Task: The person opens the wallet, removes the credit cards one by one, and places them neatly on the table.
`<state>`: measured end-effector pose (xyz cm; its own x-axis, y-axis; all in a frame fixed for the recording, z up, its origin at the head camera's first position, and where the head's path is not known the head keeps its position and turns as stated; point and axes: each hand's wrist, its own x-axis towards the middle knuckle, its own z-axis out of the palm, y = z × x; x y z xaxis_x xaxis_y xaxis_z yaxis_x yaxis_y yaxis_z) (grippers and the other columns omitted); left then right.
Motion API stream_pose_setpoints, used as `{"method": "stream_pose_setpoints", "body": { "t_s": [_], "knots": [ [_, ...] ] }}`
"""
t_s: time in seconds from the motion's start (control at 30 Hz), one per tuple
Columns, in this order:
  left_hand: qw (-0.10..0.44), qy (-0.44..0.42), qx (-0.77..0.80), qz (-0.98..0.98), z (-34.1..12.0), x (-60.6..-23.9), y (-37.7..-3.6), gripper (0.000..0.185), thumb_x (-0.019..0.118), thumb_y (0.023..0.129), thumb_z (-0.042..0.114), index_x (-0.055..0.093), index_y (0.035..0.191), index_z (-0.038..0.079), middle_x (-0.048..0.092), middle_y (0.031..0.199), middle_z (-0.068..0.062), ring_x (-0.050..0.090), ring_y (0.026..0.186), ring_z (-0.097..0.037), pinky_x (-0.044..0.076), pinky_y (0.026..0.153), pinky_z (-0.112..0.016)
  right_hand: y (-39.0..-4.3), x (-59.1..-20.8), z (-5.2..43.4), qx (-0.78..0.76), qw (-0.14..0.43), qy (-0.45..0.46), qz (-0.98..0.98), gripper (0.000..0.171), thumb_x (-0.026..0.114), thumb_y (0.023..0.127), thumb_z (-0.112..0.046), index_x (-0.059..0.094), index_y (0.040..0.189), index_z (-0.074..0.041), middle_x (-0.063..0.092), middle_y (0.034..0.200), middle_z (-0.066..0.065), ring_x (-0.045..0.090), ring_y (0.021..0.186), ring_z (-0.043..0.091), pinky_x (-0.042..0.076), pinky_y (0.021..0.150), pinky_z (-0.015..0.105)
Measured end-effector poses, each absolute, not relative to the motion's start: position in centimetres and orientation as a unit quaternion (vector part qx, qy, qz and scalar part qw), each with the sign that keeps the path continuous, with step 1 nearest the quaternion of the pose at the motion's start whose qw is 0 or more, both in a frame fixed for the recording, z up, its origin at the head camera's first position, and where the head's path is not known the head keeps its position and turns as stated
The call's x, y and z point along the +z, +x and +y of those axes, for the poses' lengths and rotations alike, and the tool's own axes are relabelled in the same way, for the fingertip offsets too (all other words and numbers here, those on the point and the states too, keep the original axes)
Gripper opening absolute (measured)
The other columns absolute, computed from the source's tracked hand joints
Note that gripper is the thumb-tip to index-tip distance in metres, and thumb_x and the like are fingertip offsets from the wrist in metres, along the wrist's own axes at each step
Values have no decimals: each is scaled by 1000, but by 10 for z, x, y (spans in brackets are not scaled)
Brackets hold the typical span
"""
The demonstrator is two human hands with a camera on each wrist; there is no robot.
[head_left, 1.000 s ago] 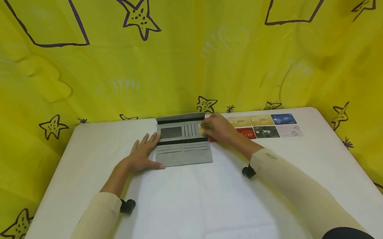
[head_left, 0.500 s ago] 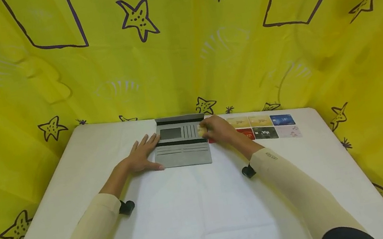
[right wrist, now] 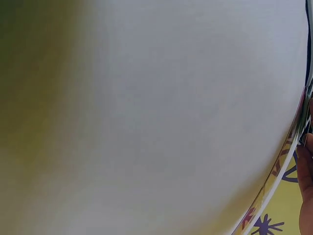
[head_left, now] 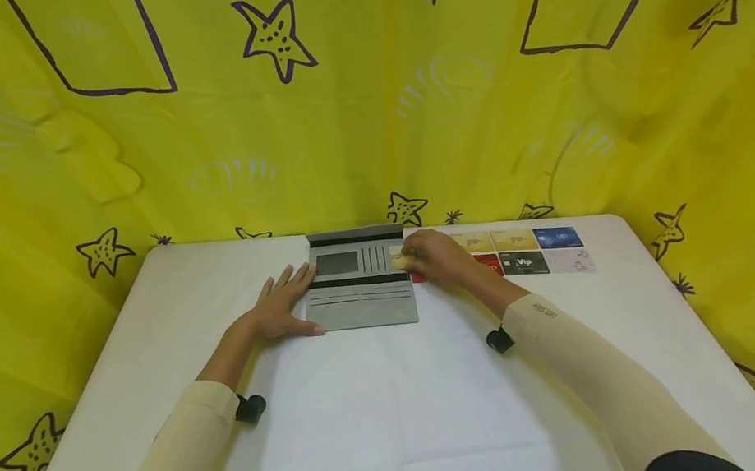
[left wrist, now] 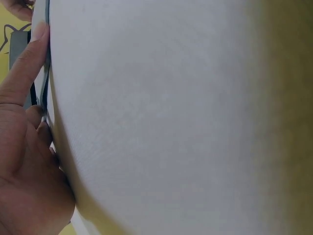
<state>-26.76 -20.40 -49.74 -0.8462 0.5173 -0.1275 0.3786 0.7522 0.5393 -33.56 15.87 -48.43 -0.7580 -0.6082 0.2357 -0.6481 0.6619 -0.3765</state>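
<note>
A grey wallet (head_left: 361, 305) lies unfolded at the far side of the table, its card slots and a dark window panel facing up. My left hand (head_left: 282, 306) rests along its left edge, fingers spread, thumb at the lower corner. At the wallet's right edge my right hand (head_left: 437, 259) pinches a gold card (head_left: 397, 257), which overlaps the slots there. In the left wrist view the left hand (left wrist: 24, 137) presses against the wallet's edge. Only a few fingers of the right hand (right wrist: 305, 166) show at the border of the right wrist view.
Right of the wallet lie two rows of cards: gold cards (head_left: 514, 238), a blue card (head_left: 558, 238), a red card (head_left: 490, 264), a black card (head_left: 524, 263) and a pale pink card (head_left: 570, 261). The right hand partly covers them. A yellow curtain (head_left: 356, 106) hangs behind the white table (head_left: 393, 416).
The right hand and wrist have shifted slightly, with the gold card still pinched at the wallet's right side. The left hand keeps its place on the wallet.
</note>
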Motion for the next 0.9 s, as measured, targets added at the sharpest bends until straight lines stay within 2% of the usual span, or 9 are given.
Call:
{"method": "stream_pose_setpoints", "body": {
  "t_s": [0.13,0.43,0.73,0.9],
  "knots": [
    [138,239,256,927,-202,-494,-267,118,85,86,49,13,169,5,5,175,-18,-7,159,-42,-11,123,-62,-333,-483,167,218,38,349,-911,26,75,99,-14,75,115,6,71,125,22,62,125,41,44,112,51],
    [141,236,250,928,-201,-493,-266,117,84,87,48,13,169,6,5,175,-17,-8,159,-41,-11,123,-61,-330,-482,180,216,24,333,-917,29,74,100,-18,75,120,4,68,133,22,58,131,40,41,116,51],
    [140,234,251,929,-202,-492,-266,116,85,88,46,12,169,6,5,175,-17,-8,159,-41,-11,123,-61,-327,-481,190,231,26,324,-917,28,75,99,-15,76,119,4,68,133,23,59,130,42,42,115,53],
    [132,243,265,924,-203,-494,-266,118,85,86,50,14,168,4,6,175,-19,-7,159,-43,-11,123,-62,-326,-481,197,224,30,323,-919,26,75,99,-15,76,117,5,69,131,24,59,129,42,42,114,54]
  ]
}}
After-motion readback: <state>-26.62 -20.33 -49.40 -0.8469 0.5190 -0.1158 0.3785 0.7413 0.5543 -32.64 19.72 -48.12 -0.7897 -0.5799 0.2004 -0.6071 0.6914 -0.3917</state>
